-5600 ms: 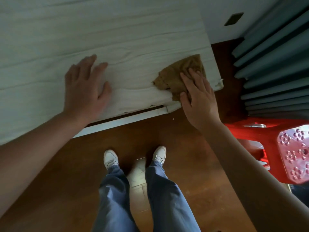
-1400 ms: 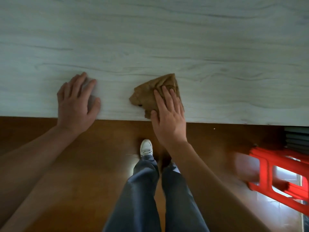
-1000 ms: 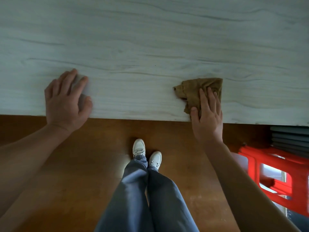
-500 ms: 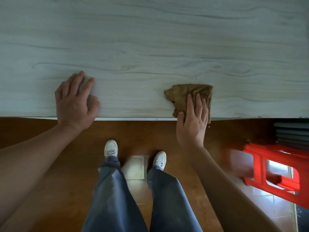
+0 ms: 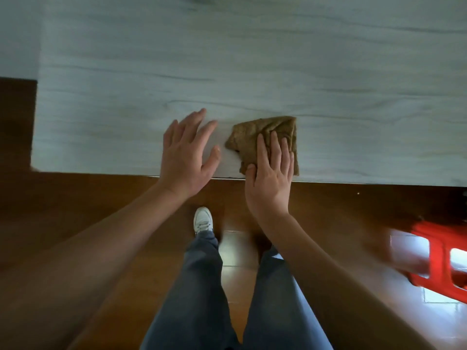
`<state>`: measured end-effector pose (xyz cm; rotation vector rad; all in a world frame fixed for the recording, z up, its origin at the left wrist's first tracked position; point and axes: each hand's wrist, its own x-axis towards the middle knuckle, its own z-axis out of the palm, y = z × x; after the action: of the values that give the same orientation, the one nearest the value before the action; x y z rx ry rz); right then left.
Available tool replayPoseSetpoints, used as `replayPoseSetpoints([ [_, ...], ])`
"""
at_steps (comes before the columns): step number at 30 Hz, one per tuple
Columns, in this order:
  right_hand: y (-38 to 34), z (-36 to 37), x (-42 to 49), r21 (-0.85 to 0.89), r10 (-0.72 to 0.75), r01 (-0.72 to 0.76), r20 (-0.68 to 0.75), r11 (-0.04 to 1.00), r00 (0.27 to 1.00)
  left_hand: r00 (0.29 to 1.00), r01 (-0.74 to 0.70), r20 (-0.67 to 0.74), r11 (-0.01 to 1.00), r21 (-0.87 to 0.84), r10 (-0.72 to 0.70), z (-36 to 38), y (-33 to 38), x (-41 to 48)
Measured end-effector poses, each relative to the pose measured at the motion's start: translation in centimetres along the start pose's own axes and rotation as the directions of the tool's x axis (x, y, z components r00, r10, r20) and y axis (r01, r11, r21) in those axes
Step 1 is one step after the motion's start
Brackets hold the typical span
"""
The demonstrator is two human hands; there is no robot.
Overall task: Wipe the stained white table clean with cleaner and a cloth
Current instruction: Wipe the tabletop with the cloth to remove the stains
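Note:
A crumpled brown cloth (image 5: 267, 133) lies on the white wood-grain table (image 5: 252, 72), close to its near edge. My right hand (image 5: 271, 173) presses flat on the cloth's near part, fingers straight and together. My left hand (image 5: 188, 154) is spread with straight fingers just left of the cloth, over the table's near edge; whether it touches the surface I cannot tell. No cleaner bottle is in view and I make out no stains on the table.
The table's left end (image 5: 36, 122) shows, with dark wooden floor (image 5: 75, 210) beyond and in front. A red plastic stool (image 5: 439, 261) stands on the floor at the right. My legs and one white shoe (image 5: 203, 221) are below the table edge.
My left hand has moved right, close beside the cloth, and its fingers have spread. The view has swung left, so the table's left end now shows. My right hand stays pressed on the cloth.

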<state>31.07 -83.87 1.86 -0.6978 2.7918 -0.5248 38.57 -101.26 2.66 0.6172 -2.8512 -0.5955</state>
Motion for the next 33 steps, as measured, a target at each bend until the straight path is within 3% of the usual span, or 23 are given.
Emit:
replayPoseSetpoints([
  [6,-8.2,3.4,-0.4,-0.022,-0.139,0.141,0.077,0.990,0.987,0.973,0.231,-0.030,0.960,0.158,-0.229,-6.4,-13.4,-1.4],
  [9,-10.9,4.6,-0.6,-0.019,-0.181,0.184,0.114,0.983,0.977,0.965,0.255,0.002,0.944,0.207,-0.261,-7.4,-17.8,-2.6],
  [16,-9.3,3.5,-0.3,-0.003,-0.215,0.216,0.086,0.976,0.973,0.968,0.250,-0.070,0.947,0.200,-0.240,-6.3,-18.4,-3.3],
  [28,-0.2,0.6,-1.0,-0.014,-0.137,0.137,-0.015,0.991,0.990,0.968,0.247,-0.098,0.943,0.225,-0.230,-5.5,-19.1,-3.4],
  [33,0.2,0.2,-1.2,0.005,-0.115,0.115,-0.018,0.993,0.993,0.969,0.242,-0.111,0.945,0.218,-0.223,-5.3,-19.3,-3.4],
])
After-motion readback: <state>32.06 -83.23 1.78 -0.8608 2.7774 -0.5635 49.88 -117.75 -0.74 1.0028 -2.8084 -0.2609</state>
